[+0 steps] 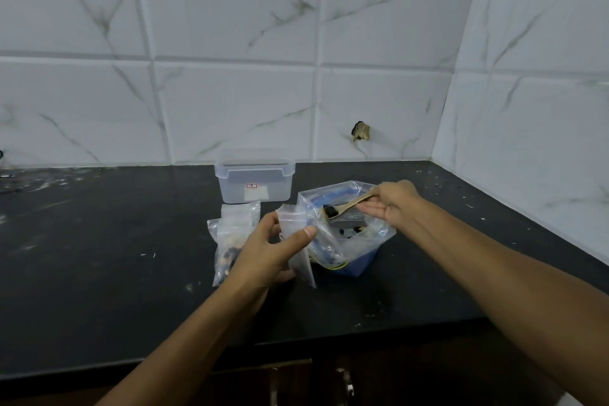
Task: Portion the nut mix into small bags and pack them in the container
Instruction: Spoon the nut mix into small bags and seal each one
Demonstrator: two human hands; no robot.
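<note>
— How are the hands occupied?

— A small empty bag point(298, 242) is pinched at its mouth by the left hand point(270, 250), thumb on the near face. A wooden spoon point(351, 204) is gripped at its handle end by the right hand point(392, 204), with dark pieces of the mix carried in its bowl.

— Which relation is the coming move governed by?

— The spoon's long axis is laid right to left, bowl end toward the small bag. The loaded bowl is seen just beside the bag's mouth, above the large open bag of nut mix point(349, 234). The mouth is judged to be reached by a short leftward travel.

— And farther out?

— Filled small bags point(230, 237) are laid left of the left hand. The container point(253, 176) is seen behind them, lid on, nearer the left hand. The countertop point(99, 257) is speckled with crumbs.
</note>
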